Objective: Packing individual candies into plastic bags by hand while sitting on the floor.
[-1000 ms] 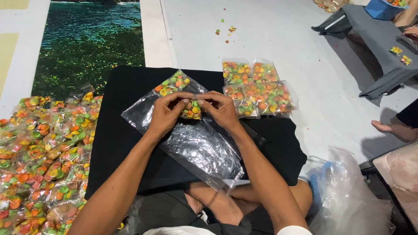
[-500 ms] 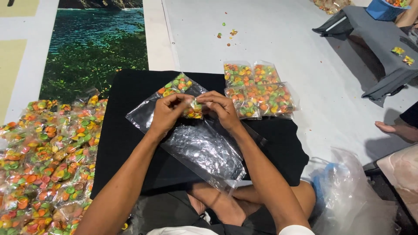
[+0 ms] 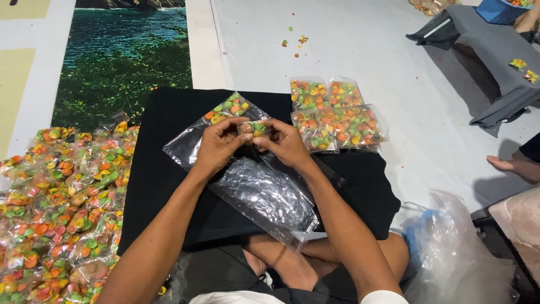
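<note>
So the person is sitting cross-legged on the floor with a black cloth-covered surface [image 3: 169,186] over the lap, and both hands are meeting near its far middle. The left hand [image 3: 216,147] and right hand [image 3: 284,145] are each pinching the same small packet of colourful shell-shaped snacks [image 3: 253,128], fingertips closed on it from either side, thumbs nearly touching. Can't tell whether the packet is sealed.

Under the hands a stack of empty clear plastic bags [image 3: 264,194] is lying diagonally across the surface, running from the far left part toward the near right edge, where one corner is hanging off. Another filled packet [image 3: 228,107] is peeking out just beyond the left hand, resting on the top end of that stack.

At the far right corner of the surface, a bunch of finished packets [image 3: 334,115] is sitting half on the cloth, half on the grey floor [image 3: 365,50]. Off the left edge there's a huge pile of filled packets [image 3: 56,208] spreading over a printed landscape mat [image 3: 124,62]. A crumpled plastic bag [image 3: 455,253] is lying by the right knee, and someone else's bare foot [image 3: 514,168] is showing at the right.
</note>
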